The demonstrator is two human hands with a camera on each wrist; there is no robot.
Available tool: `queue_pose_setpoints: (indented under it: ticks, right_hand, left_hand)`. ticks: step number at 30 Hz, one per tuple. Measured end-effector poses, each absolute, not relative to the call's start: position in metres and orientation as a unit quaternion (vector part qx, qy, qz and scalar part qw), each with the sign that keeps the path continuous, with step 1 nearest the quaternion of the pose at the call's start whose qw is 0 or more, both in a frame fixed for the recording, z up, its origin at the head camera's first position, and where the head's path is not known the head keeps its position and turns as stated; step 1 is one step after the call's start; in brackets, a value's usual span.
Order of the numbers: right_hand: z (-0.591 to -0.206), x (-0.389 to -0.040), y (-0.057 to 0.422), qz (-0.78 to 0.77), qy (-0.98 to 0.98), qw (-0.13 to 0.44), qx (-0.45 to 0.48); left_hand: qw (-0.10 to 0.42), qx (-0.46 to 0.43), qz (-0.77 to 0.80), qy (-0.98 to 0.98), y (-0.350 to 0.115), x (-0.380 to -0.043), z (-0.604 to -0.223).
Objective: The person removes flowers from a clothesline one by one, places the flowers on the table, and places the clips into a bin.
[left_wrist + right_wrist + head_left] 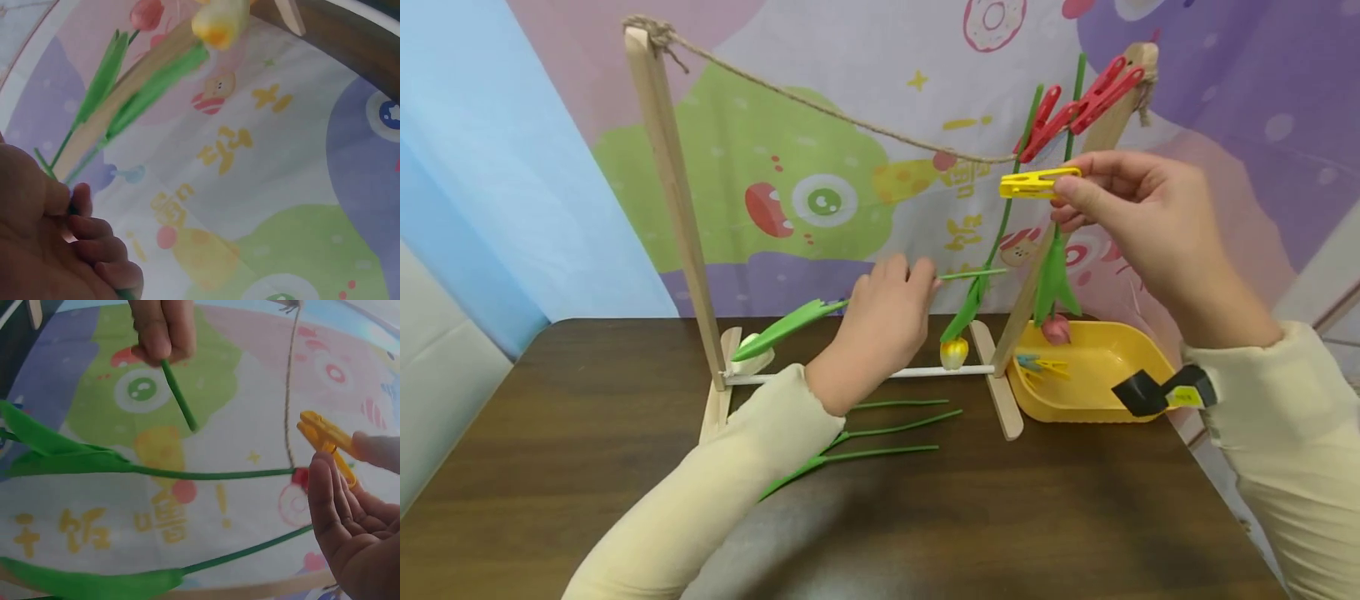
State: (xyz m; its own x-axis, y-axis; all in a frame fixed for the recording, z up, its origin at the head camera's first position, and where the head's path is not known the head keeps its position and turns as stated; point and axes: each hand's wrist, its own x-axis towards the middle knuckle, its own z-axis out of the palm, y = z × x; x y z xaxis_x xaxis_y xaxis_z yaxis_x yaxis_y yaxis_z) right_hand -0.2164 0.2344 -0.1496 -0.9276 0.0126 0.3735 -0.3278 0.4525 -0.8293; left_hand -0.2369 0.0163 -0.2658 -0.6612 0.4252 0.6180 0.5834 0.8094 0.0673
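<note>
My left hand (887, 312) grips the green stem of a white artificial tulip (752, 357), held sideways low between the posts of a wooden rack. In the right wrist view, the stem's free end (181, 403) sticks out below the left fingers. Up near the rope (842, 117), my right hand (1150, 212) pinches a yellow clothespin (1037, 183). Beside it, red clothespins (1105, 96) hold two tulips upside down on the rope's right end: a yellow-and-white tulip (954, 353) and a pink tulip (1056, 329). The left palm hides part of the held stem in the left wrist view.
The rack's left post (673, 192) and right post (1022, 308) stand on the dark table (1000, 517). A yellow basin (1093, 412) with several clothespins (1041, 367) sits at the right. Several green stems (887, 453) lie in front. A printed cloth (850, 50) hangs behind.
</note>
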Motion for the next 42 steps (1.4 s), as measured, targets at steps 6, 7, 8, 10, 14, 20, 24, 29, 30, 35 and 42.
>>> queue_pose_setpoints:
  ticks: [6, 7, 8, 10, 14, 20, 24, 29, 30, 35, 42]
  right_hand:
    - [-0.177, -0.217, 0.252, 0.598, -0.782, 0.135, 0.110]
    - [-0.183, -0.216, 0.255, 0.606, -0.777, 0.129, 0.111]
    - [-0.187, -0.216, 0.258, 0.609, -0.777, 0.121, 0.108]
    - [-0.198, -0.215, 0.265, 0.605, -0.782, 0.109, 0.102]
    - [-0.217, -0.214, 0.276, 0.610, -0.784, 0.077, 0.083]
    - [-0.245, -0.218, 0.288, 0.607, -0.789, 0.050, 0.081]
    - [-0.259, -0.218, 0.295, 0.569, -0.819, 0.035, 0.058]
    - [-0.277, -0.219, 0.306, 0.554, -0.830, 0.012, 0.068]
    - [-0.281, -0.220, 0.308, 0.556, -0.828, 0.008, 0.070]
    - [-0.303, -0.223, 0.324, 0.578, -0.813, -0.015, 0.070]
    - [-0.331, -0.228, 0.345, 0.613, -0.786, -0.043, 0.073]
  left_hand:
    - [0.310, -0.256, -0.084, -0.912, 0.011, -0.224, -0.283]
    - [0.309, -0.252, -0.080, -0.914, 0.010, -0.223, -0.286]
    - [0.306, -0.247, -0.078, -0.916, 0.009, -0.221, -0.288]
    - [0.304, -0.240, -0.074, -0.919, 0.008, -0.218, -0.294]
    - [0.290, -0.224, -0.068, -0.928, 0.005, -0.214, -0.303]
    - [0.319, -0.221, -0.061, -0.920, 0.000, -0.210, -0.317]
    - [0.320, -0.221, -0.061, -0.919, -0.005, -0.206, -0.327]
    - [0.288, -0.213, -0.072, -0.931, -0.011, -0.198, -0.339]
    - [0.283, -0.211, -0.073, -0.933, -0.012, -0.196, -0.342]
    - [0.271, -0.204, -0.075, -0.938, -0.015, -0.187, -0.355]
    - [0.225, -0.192, -0.085, -0.951, -0.018, -0.176, -0.366]
